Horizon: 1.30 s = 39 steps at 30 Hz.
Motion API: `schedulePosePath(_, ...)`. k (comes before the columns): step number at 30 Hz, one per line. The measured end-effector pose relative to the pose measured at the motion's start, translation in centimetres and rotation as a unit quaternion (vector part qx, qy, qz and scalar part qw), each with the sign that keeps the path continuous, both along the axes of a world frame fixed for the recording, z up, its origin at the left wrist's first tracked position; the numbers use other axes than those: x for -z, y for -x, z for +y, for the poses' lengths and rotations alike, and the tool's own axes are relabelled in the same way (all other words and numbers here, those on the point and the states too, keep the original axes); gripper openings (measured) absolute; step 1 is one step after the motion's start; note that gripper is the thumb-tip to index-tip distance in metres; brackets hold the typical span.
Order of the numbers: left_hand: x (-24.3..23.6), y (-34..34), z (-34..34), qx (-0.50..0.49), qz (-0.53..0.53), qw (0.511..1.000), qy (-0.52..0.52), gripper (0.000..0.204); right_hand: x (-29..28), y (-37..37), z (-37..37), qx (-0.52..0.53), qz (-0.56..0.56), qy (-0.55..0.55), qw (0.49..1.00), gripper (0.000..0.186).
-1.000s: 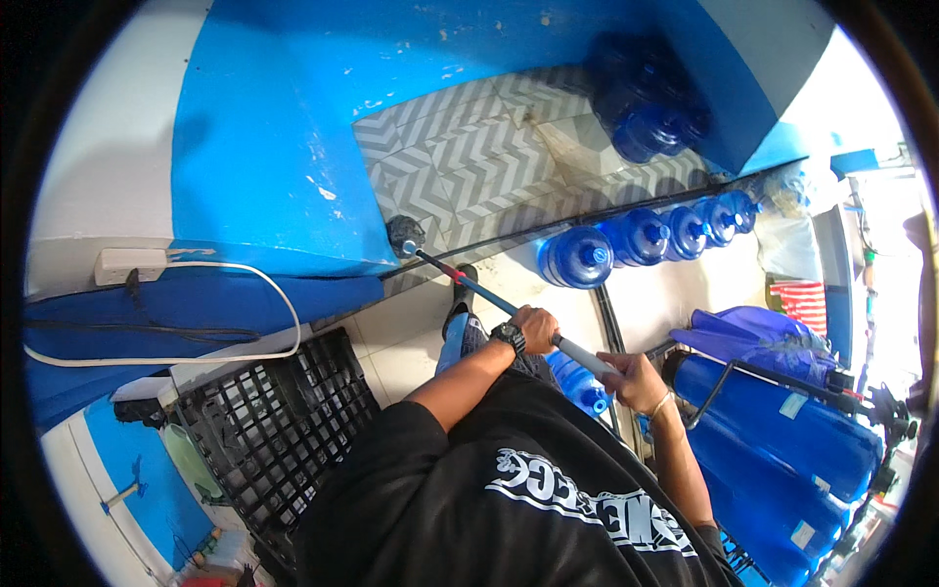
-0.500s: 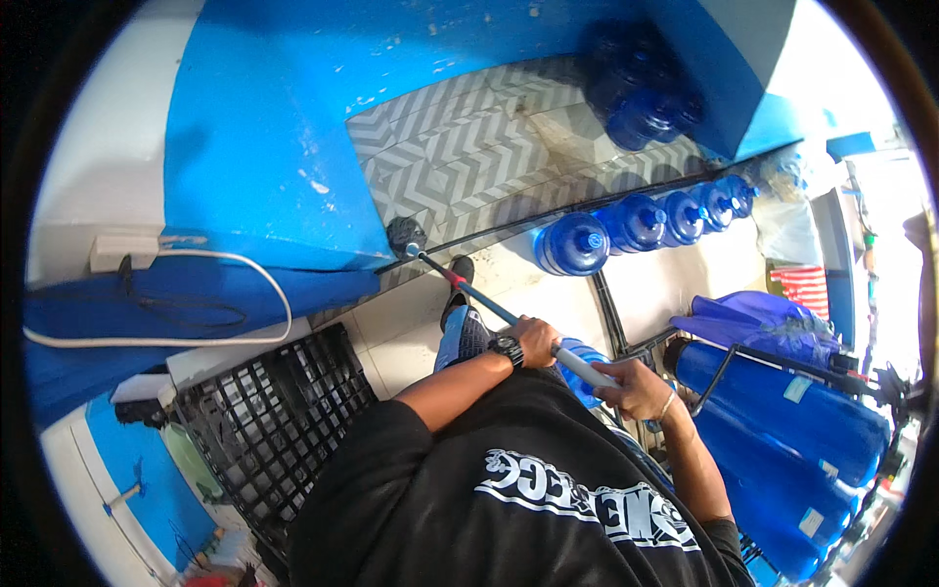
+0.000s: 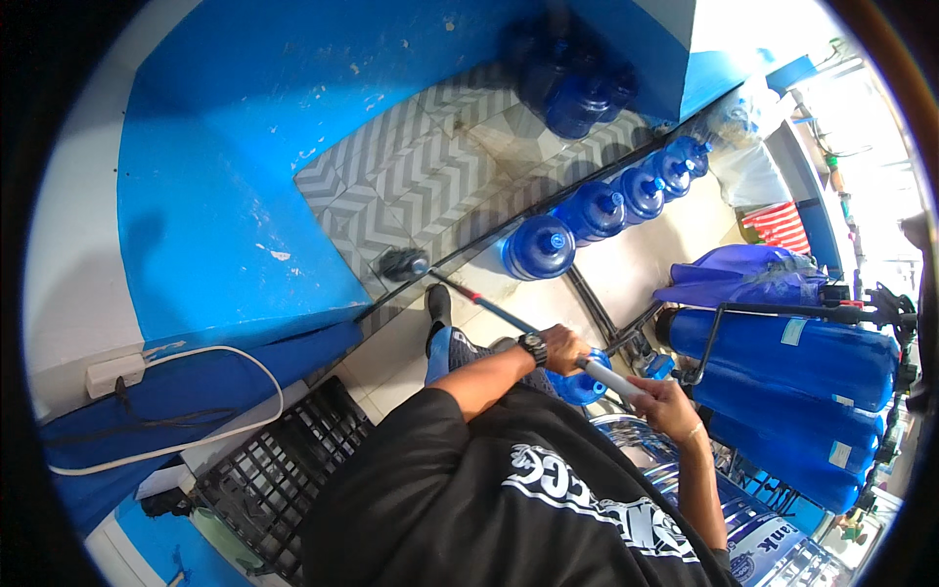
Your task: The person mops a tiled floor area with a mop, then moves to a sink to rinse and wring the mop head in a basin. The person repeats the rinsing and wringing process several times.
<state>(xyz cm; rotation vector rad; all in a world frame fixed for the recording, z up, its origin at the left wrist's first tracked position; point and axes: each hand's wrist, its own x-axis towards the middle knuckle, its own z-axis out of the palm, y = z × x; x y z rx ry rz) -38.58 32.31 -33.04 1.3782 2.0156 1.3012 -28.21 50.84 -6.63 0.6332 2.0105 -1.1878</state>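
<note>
A mop (image 3: 504, 314) slants across the view, with a dark bushy head (image 3: 395, 263) resting on the patterned tiles beside the blue wall. Closed around its pole is my left hand (image 3: 565, 348), with a black watch on that wrist. Farther up, my right hand (image 3: 668, 407) grips the end of the pale grey handle section (image 3: 612, 380). My shoe (image 3: 437, 305) stands on the floor just below the mop head.
Several blue water jugs (image 3: 541, 247) line the dark floor strip, and more stand in the shaded corner (image 3: 579, 101). At right lie large blue cylinders (image 3: 782, 342) and purple cloth (image 3: 748, 279). A black plastic crate (image 3: 284, 470) and a white cable (image 3: 264, 367) are at left.
The mop head has shifted slightly left and down in the view, staying on the tiles. Both hands have moved right and down, still on the pole. The view has turned.
</note>
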Motion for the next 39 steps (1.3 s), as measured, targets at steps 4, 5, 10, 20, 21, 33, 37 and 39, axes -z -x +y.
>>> schedulePosePath(4, -2.1, 1.0, 2.8, 0.071, 0.023, 0.997, 0.01, 0.026, -2.2, -1.6, 0.0, 0.102, -0.019, -0.013, 0.995, 0.044)
schedulePosePath(5, -2.4, 1.2, 3.2, 0.089, 0.02, 0.996, 0.009, 0.025, -2.6, -1.8, -0.4, 0.131, -0.024, -0.004, 0.991, 0.045)
schedulePosePath(10, -2.7, 2.0, 1.9, 0.099, 0.03, 0.995, 0.001, 0.022, -2.7, -2.1, -4.0, 0.195, -0.045, -0.01, 0.98, 0.048)
schedulePosePath(20, -5.7, 4.5, -4.4, 0.02, -0.084, 0.979, 0.184, 0.016, -5.2, 6.4, -7.7, 0.021, -0.095, 0.008, 0.995, 0.053)
schedulePosePath(21, -5.2, 5.2, -6.1, 0.039, -0.056, 0.981, 0.182, 0.021, -4.6, 7.2, -8.5, 0.019, -0.087, 0.033, 0.995, 0.051)
schedulePosePath(33, 1.5, 9.0, -16.5, 0.029, -0.019, 0.998, -0.044, 0.025, 0.2, 6.2, -18.6, 0.331, -0.147, 0.167, 0.917, 0.054)
schedulePosePath(37, 0.3, 10.3, -13.3, 0.023, -0.018, 0.994, -0.101, 0.028, -1.5, 7.1, -18.3, 0.357, -0.136, 0.142, 0.913, 0.057)
schedulePosePath(39, 0.7, 12.0, -12.8, 0.05, -0.023, 0.997, -0.06, 0.03, -0.7, 8.0, -18.4, 0.395, -0.132, 0.146, 0.897, 0.056)
